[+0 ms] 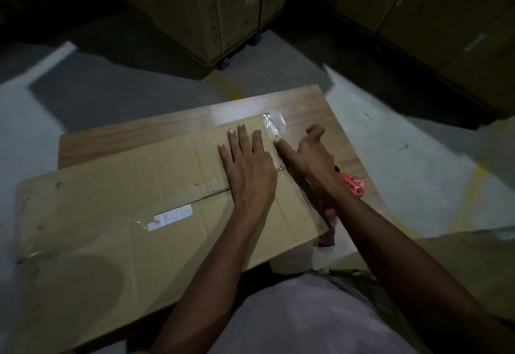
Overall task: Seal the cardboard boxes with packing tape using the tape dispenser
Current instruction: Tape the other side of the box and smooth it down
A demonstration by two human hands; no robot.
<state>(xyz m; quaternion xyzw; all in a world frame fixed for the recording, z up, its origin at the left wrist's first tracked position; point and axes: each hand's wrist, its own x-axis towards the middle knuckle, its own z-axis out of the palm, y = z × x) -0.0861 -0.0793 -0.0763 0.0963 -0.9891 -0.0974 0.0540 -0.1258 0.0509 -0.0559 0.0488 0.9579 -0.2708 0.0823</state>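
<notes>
Cardboard, a flattened brown box (pixel 117 214), lies across the wooden surface (pixel 292 102), overhanging it toward 8 o'clock. The left hand (pixel 248 164) presses flat on the box, fingers straight, grip holding nothing. At its 3 o'clock the right hand (pixel 306 153) has an open grip, its forefinger touching the crinkled clear packing tape (pixel 271 126) at the box's far edge. The red tape dispenser (pixel 354 183) lies on the surface under the right forearm, partly hidden.

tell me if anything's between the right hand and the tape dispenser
Nothing separate lies between them. The red tape dispenser sits on the wooden table at the cardboard box's right edge, directly under the right hand's wrist. That forearm partly hides it. The left hand presses flat on the box.
</notes>
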